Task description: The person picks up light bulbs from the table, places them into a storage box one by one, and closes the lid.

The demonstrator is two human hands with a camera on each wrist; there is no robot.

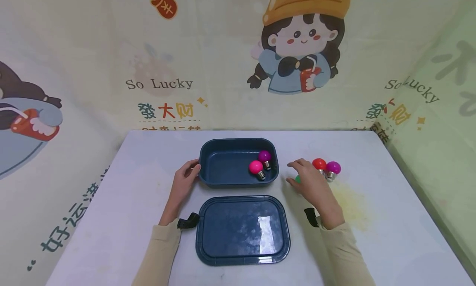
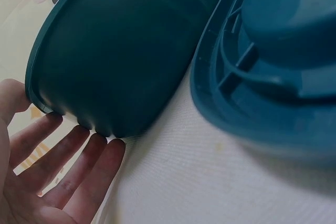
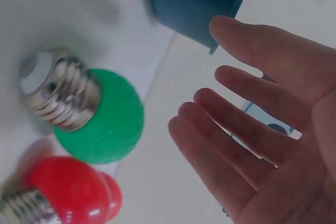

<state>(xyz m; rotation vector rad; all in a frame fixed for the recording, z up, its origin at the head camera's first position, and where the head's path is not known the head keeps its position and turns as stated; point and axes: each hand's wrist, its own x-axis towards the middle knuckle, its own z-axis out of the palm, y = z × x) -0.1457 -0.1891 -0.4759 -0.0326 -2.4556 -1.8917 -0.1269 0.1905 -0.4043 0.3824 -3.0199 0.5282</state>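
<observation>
A dark blue plastic box (image 1: 223, 166) stands open on the table, with a pink light bulb (image 1: 255, 167) and a purple light bulb (image 1: 265, 156) lying at its right end. My left hand (image 1: 184, 180) touches the box's left end; in the left wrist view its straight fingertips rest against the outer wall, the thumb at the rim. To the right of the box, my right hand (image 1: 312, 184) is spread and holds nothing. A green light bulb (image 3: 105, 119) lies close to it, mostly hidden by that hand in the head view. Beyond are a red bulb (image 1: 319, 163) and another purple bulb (image 1: 333, 167).
The box's dark blue lid (image 1: 238, 232) lies flat on the white table (image 1: 386, 236), in front of the box and between the forearms. A yellowish stain (image 1: 349, 205) marks the tabletop at the right. Printed cloth (image 1: 223, 71) hangs behind and along both sides.
</observation>
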